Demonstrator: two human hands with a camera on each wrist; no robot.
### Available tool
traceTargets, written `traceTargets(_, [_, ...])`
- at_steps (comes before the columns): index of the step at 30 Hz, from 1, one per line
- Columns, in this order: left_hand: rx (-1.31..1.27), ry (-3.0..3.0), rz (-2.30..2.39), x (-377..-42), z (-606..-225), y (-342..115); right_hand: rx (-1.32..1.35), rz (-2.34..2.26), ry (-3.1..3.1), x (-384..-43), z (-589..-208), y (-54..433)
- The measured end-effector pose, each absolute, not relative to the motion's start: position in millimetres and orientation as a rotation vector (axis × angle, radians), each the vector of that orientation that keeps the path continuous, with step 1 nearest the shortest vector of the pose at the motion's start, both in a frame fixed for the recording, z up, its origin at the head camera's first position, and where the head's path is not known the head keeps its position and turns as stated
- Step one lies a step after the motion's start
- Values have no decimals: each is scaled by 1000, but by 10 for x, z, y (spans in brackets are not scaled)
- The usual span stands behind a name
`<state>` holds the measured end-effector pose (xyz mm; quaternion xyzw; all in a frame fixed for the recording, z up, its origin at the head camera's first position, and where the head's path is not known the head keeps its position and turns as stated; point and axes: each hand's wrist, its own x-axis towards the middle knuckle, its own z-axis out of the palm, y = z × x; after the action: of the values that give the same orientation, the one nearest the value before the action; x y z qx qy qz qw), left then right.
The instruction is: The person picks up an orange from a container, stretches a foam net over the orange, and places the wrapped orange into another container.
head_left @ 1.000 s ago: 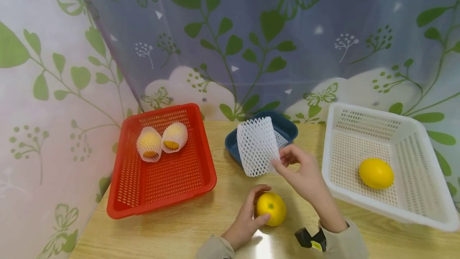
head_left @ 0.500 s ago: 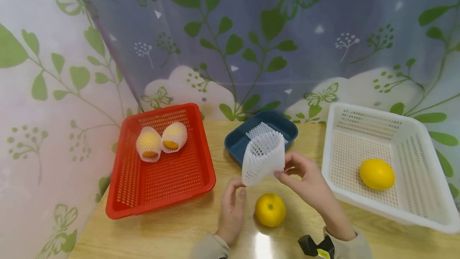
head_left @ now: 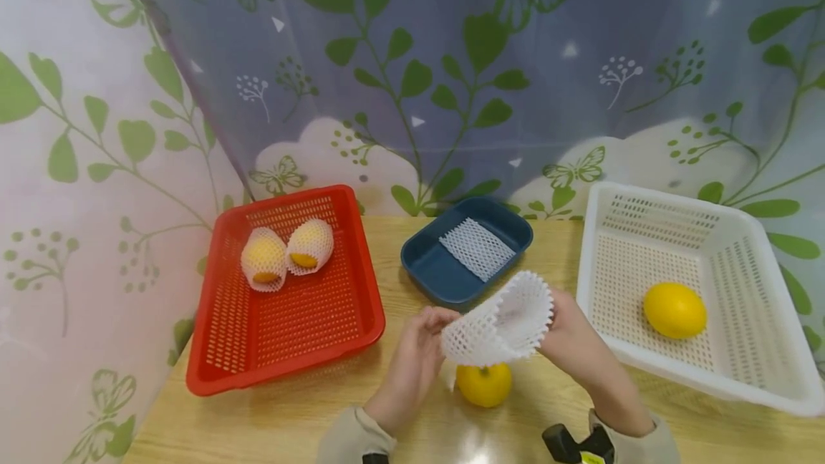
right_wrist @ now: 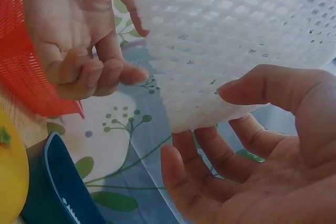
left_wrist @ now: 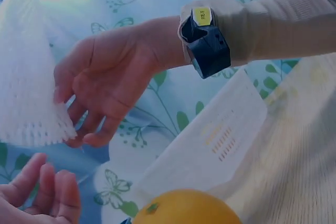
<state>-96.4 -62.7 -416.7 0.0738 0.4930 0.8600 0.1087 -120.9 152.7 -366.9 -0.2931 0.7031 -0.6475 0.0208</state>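
Observation:
My right hand (head_left: 576,342) pinches a white foam fruit net (head_left: 493,328) between thumb and fingers and holds it above the table, its wide mouth towards the upper right. In the right wrist view the thumb (right_wrist: 252,85) lies on the mesh. My left hand (head_left: 412,360) is by the net's other end, fingers loosely bent and holding nothing. Below the net, a round yellow fruit (head_left: 485,388) with a green stem end rests on the table, its top partly hidden. Behind it, a dark blue tray (head_left: 428,278) holds another flat foam net (head_left: 477,248).
At left, a red basket (head_left: 303,328) contains two netted yellow fruits (head_left: 264,256). A white basket (head_left: 634,249) at right has one bare yellow fruit (head_left: 674,311) in it. A patterned curtain (head_left: 412,92) hangs behind the wooden table (head_left: 258,421).
The right hand has drawn the foam net out from over the blue tray towards me and turned its mouth to the right. The left hand has let go of the yellow fruit and moved to the net.

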Motion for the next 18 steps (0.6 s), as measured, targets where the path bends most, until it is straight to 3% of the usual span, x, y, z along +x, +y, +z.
traceTargets(7, [339,1185,2644,-971,-4162,-651,-967,-2014,2093,-1256,-3701,1509])
traceTargets(18, [137,1209,2473,-925,-4112,-619,-952,-2059,1978,-1249,-3734,1460])
